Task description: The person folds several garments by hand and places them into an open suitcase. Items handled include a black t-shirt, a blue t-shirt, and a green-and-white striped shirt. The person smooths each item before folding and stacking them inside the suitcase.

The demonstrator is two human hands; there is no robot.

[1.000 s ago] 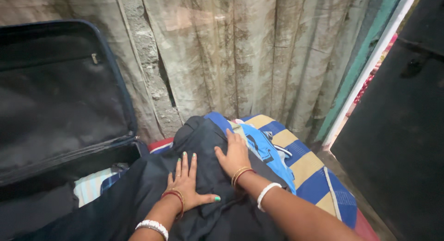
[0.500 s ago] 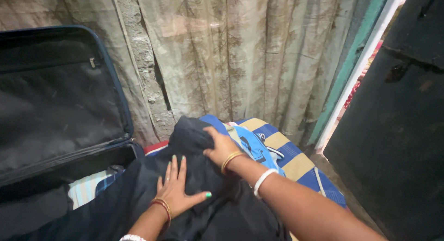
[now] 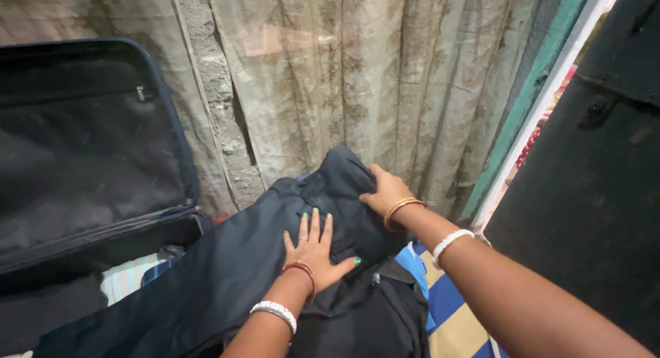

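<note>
The left hand (image 3: 316,251) lies flat, fingers spread and straight, palm pressed on the dark garment (image 3: 234,275); it grips nothing. The right hand (image 3: 386,193) rests on the garment's raised far fold, fingers curled over the cloth; whether they pinch it or only press cannot be told, since the fingertips sink into the dark fabric. Bangles sit on both wrists.

The garment stretches from the lower left corner up to the fold near the curtain (image 3: 357,76), over a checked blue and yellow cloth (image 3: 447,310) of which only a small patch shows at the lower right. What kind of garment it is stays unclear; its seams vanish in the dark cloth, and its lower end is cut off by the bottom edge.

An open suitcase (image 3: 82,152) stands at the left, its lid leaning on the wall, its base mostly hidden by the garment and cut off at the edge. A pale striped cloth (image 3: 127,279) peeks out between them.

A dark panel (image 3: 598,179) closes in the right side, so room is tight both ways.
</note>
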